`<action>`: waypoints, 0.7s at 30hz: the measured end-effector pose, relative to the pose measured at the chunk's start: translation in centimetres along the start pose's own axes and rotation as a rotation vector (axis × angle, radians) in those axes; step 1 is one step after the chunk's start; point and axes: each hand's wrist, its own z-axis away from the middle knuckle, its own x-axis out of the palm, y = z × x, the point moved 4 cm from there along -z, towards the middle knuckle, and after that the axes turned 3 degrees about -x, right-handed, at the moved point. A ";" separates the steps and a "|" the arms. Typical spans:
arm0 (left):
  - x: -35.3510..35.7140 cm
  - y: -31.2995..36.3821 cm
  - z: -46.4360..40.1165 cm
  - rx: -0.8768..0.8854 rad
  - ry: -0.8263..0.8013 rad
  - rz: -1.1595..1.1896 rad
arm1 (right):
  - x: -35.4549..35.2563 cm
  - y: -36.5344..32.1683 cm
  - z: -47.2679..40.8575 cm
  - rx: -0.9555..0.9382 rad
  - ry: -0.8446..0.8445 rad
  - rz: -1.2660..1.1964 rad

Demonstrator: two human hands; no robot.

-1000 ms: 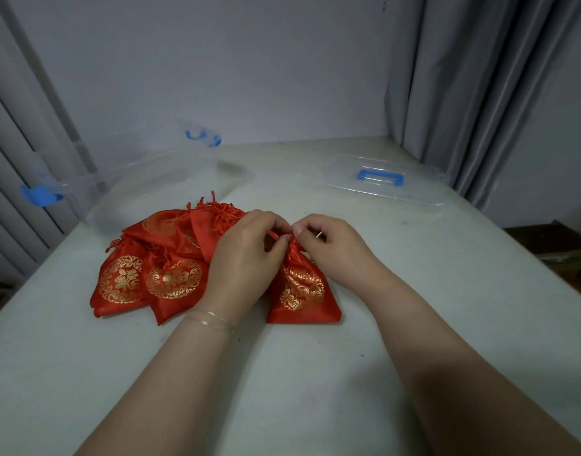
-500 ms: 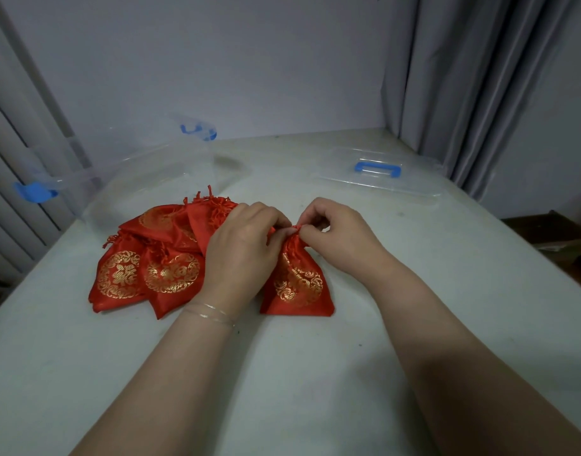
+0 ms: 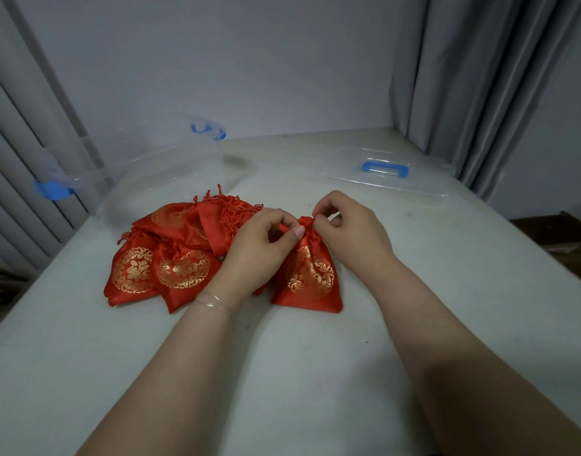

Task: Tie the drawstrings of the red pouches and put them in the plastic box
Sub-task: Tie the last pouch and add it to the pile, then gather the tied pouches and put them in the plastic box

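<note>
One red pouch (image 3: 310,278) with a gold pattern lies on the table in front of me, its gathered neck pointing away. My left hand (image 3: 261,248) pinches the neck's drawstring from the left, and my right hand (image 3: 350,227) pinches it from the right. A pile of several more red pouches (image 3: 170,255) lies to the left, partly behind my left hand. The clear plastic box (image 3: 144,179) with blue latches stands behind the pile at the back left.
The box's clear lid (image 3: 391,179) with a blue handle lies flat at the back right. Grey curtains (image 3: 480,93) hang at the right and left. The white table (image 3: 315,357) ends at the right, beyond it a dark floor.
The view has shifted slightly. My fingers have worked at the pouch's neck, which is now drawn tighter; the pouch stays in the same spot.
</note>
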 end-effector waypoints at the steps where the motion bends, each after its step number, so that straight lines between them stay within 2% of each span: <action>1: -0.2 -0.1 0.1 -0.012 0.042 0.021 | 0.2 0.2 -0.1 0.012 -0.001 -0.128; 4: -1.1 -0.5 0.2 -0.022 0.187 0.077 | 1.2 0.7 0.0 0.150 -0.142 -0.483; 6: -1.4 -0.8 0.2 -0.017 0.212 0.071 | 2.5 0.6 0.5 0.206 -0.328 -0.564; 8: -1.3 -1.0 0.0 -0.017 0.179 0.075 | 3.5 0.6 0.9 0.222 -0.426 -0.582; 10: -1.1 -1.0 0.1 -0.034 0.158 0.091 | 3.6 0.9 0.8 0.229 -0.363 -0.600; 14: -2.0 -0.8 -1.0 -0.048 0.255 -0.025 | 2.8 1.8 0.2 0.278 -0.223 -0.743; 19: -3.6 -0.8 -3.7 -0.247 0.181 0.176 | 2.4 1.6 0.1 0.302 -0.138 -0.813; 21: -4.7 -0.9 -4.5 -0.199 0.241 0.034 | 2.4 1.7 0.2 0.308 -0.118 -0.840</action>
